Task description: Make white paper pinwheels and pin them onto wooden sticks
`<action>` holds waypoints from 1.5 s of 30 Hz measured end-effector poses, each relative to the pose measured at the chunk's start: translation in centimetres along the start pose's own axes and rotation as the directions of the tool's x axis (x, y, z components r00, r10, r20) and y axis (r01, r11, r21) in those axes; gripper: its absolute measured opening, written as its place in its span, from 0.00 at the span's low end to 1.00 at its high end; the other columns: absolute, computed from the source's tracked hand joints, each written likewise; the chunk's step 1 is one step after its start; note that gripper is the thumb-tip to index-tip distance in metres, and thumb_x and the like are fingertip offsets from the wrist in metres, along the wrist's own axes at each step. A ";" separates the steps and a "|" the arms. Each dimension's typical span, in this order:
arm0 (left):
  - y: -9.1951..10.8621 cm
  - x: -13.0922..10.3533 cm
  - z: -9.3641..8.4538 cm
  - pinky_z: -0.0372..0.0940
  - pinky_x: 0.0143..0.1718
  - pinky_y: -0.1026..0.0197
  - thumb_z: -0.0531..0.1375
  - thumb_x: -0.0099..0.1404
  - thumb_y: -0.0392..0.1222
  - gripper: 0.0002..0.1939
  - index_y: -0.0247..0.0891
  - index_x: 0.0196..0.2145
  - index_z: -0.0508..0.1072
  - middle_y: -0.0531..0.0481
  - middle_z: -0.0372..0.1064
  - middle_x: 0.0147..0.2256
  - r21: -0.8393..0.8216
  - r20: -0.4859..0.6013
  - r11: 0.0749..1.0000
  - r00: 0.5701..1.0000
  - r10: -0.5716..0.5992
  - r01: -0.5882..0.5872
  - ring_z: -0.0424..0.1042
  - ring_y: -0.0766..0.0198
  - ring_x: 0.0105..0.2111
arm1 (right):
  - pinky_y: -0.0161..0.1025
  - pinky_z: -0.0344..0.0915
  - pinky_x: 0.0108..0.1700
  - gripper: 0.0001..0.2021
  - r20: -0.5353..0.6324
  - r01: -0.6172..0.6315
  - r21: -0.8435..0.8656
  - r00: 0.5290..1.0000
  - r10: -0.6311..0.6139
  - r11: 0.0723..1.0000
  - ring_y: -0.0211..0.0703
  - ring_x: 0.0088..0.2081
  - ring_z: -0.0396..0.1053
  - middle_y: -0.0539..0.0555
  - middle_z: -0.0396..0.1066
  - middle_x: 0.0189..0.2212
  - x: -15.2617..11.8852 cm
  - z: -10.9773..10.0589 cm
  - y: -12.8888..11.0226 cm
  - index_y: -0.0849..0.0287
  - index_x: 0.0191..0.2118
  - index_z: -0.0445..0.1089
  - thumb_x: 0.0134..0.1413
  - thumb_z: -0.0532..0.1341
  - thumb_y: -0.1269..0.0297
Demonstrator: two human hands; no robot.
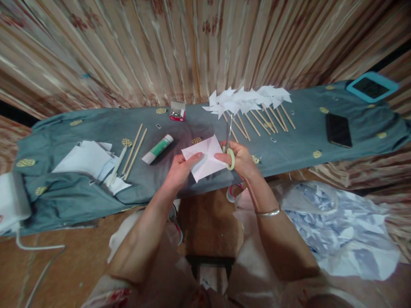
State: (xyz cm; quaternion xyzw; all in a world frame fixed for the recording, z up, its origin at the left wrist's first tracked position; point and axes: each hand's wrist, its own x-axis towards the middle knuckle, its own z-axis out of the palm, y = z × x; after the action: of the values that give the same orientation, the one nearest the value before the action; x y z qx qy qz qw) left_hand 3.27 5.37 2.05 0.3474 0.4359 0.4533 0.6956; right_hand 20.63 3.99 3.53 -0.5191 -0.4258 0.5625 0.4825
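A creased white paper square (205,159) is held above the cloth's front edge. My left hand (181,170) pinches its left side, the thumb lying on top. My right hand (240,159) grips scissors (230,157) with pale green handles, the blades pointing away from me, and its thumb presses on the paper's right side. Beyond the hands lies a row of white paper pinwheels (236,102) on wooden sticks. A green and white glue stick (159,149) rests left of the paper, and a small open red and white box (177,112) of metal pins stands behind it.
Loose wooden sticks (136,153) and white paper sheets (85,160) lie at the left. A dark phone (339,130) and a blue-framed tablet (372,87) are at the right. Below right is a plastic bag (340,226) of paper pieces. A white device (13,201) with a cable sits far left.
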 end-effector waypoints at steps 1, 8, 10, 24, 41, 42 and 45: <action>0.1 0.0 0.1 0.66 0.29 0.60 0.71 0.46 0.52 0.19 0.33 0.26 0.77 0.45 0.76 0.25 -0.050 0.015 0.999 1.000 0.003 -0.002 0.74 0.58 0.27 | 0.33 0.56 0.24 0.25 -0.029 0.013 -0.003 0.999 -0.013 1.000 0.33 0.22 0.59 0.42 0.63 0.20 0.1 0.0 0.1 0.56 0.33 0.66 0.27 0.74 0.52; 0.2 -1.1 1.8 0.70 0.42 0.55 0.67 0.51 0.59 0.24 0.38 0.38 0.76 0.46 0.77 0.36 -0.289 0.061 0.957 0.998 0.004 0.014 0.76 0.56 0.38 | 0.36 0.62 0.30 0.23 -0.290 0.097 0.058 0.954 -0.076 0.994 0.36 0.25 0.62 0.44 0.66 0.23 0.8 1.3 0.8 0.55 0.33 0.65 0.30 0.71 0.50; -0.2 -1.4 2.3 0.70 0.44 0.55 0.71 0.46 0.57 0.24 0.36 0.33 0.75 0.47 0.76 0.34 -0.269 0.076 0.963 0.997 -0.005 0.026 0.76 0.58 0.37 | 0.37 0.64 0.32 0.23 -0.320 0.113 0.065 0.943 -0.087 0.991 0.37 0.27 0.65 0.45 0.69 0.25 0.9 1.8 0.8 0.54 0.34 0.64 0.32 0.69 0.49; -0.5 -0.6 2.0 0.68 0.42 0.58 0.69 0.52 0.47 0.18 0.36 0.39 0.74 0.47 0.78 0.38 -0.248 -0.125 0.962 0.989 0.082 -0.111 0.76 0.58 0.40 | 0.38 0.67 0.32 0.22 -0.240 0.100 0.134 0.968 -0.066 0.986 0.43 0.31 0.72 0.48 0.73 0.26 1.0 4.5 1.1 0.54 0.31 0.61 0.32 0.69 0.49; 0.8 0.1 0.3 0.63 0.29 0.65 0.70 0.50 0.46 0.15 0.36 0.31 0.72 0.54 0.72 0.27 -0.249 -0.225 0.952 0.967 0.120 -0.176 0.70 0.68 0.26 | 0.35 0.60 0.30 0.21 -0.145 0.056 0.142 0.989 -0.035 0.988 0.35 0.25 0.64 0.46 0.68 0.22 0.4 4.9 1.4 0.56 0.30 0.67 0.34 0.72 0.48; 1.1 0.2 0.2 0.64 0.30 0.64 0.70 0.51 0.46 0.14 0.36 0.31 0.72 0.54 0.72 0.27 -0.253 -0.238 0.949 0.963 0.129 -0.189 0.71 0.68 0.26 | 0.36 0.61 0.31 0.22 -0.100 0.024 0.115 0.995 -0.012 0.993 0.35 0.26 0.64 0.48 0.71 0.23 0.0 4.8 1.2 0.57 0.32 0.68 0.36 0.71 0.47; 2.0 0.5 -0.4 0.65 0.31 0.64 0.68 0.54 0.43 0.10 0.37 0.31 0.72 0.53 0.74 0.29 -0.260 -0.285 0.942 0.949 0.133 -0.210 0.72 0.67 0.28 | 0.35 0.61 0.31 0.25 0.088 -0.094 0.000 0.992 0.093 0.996 0.35 0.26 0.65 0.50 0.73 0.24 -1.4 4.4 0.7 0.58 0.34 0.69 0.37 0.69 0.43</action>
State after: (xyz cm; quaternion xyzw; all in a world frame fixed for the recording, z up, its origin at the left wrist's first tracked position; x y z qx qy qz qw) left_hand 2.36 6.59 3.48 0.2161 0.4217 0.6133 0.6319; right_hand 16.22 2.57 3.54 -0.5122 -0.4205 0.6077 0.4376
